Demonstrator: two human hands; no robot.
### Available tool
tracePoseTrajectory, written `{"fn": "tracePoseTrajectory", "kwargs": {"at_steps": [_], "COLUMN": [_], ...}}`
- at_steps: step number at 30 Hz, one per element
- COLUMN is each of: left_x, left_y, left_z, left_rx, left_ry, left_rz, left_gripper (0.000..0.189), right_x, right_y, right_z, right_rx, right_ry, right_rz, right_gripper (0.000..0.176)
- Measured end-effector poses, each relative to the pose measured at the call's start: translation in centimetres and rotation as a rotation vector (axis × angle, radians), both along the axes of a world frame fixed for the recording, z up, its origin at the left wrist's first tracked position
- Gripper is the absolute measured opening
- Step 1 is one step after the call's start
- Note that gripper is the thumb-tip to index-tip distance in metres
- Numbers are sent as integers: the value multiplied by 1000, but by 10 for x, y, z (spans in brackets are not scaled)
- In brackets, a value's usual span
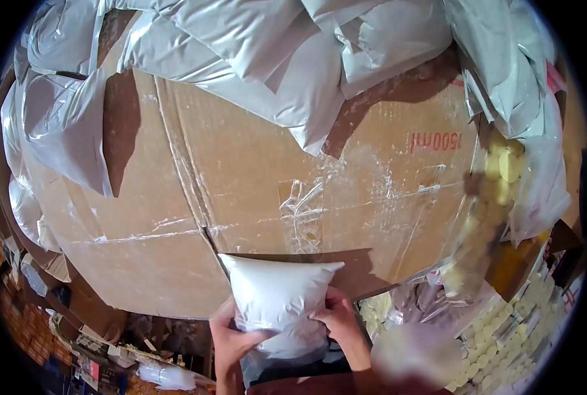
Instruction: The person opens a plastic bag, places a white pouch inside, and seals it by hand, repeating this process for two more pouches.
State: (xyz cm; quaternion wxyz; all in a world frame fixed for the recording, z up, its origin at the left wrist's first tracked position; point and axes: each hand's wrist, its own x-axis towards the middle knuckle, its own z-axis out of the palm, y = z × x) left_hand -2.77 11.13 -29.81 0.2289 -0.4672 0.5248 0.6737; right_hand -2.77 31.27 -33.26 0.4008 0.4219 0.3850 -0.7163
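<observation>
A plump white plastic bag, filled with something I cannot see, is held upright at the near edge of a cardboard surface. My left hand grips its lower left side, the thumb pressed across the front. On the opposite side, my right hand is closed on the bag's right edge with the thumb in front. Below the thumbs, the bag's clear lower end looks crumpled.
Large filled white bags are heaped along the far side, with another white bag at the left. Rows of pale yellow round items in clear wrap lie at lower right. A cardboard box and clutter occupy the lower left.
</observation>
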Motion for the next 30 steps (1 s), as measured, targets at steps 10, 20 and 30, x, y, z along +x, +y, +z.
{"fn": "tracePoseTrajectory", "kwargs": {"at_steps": [10,20,30], "left_x": [-17,-22,2], "left_y": [-79,-111,-102], "left_z": [-14,97,118], "left_rx": [353,-90,-1083], "left_ry": [844,546,1376], "left_rz": [-527,-1342,-1485], "left_gripper": [67,37,13], "right_x": [-85,-129,-108], "right_y": [10,24,20], "right_z": [26,136,167], "right_rx": [-343,-121,444], "right_ry": [650,1492,2092], "right_rz": [520,1362,1520], "right_gripper": [25,40,16]}}
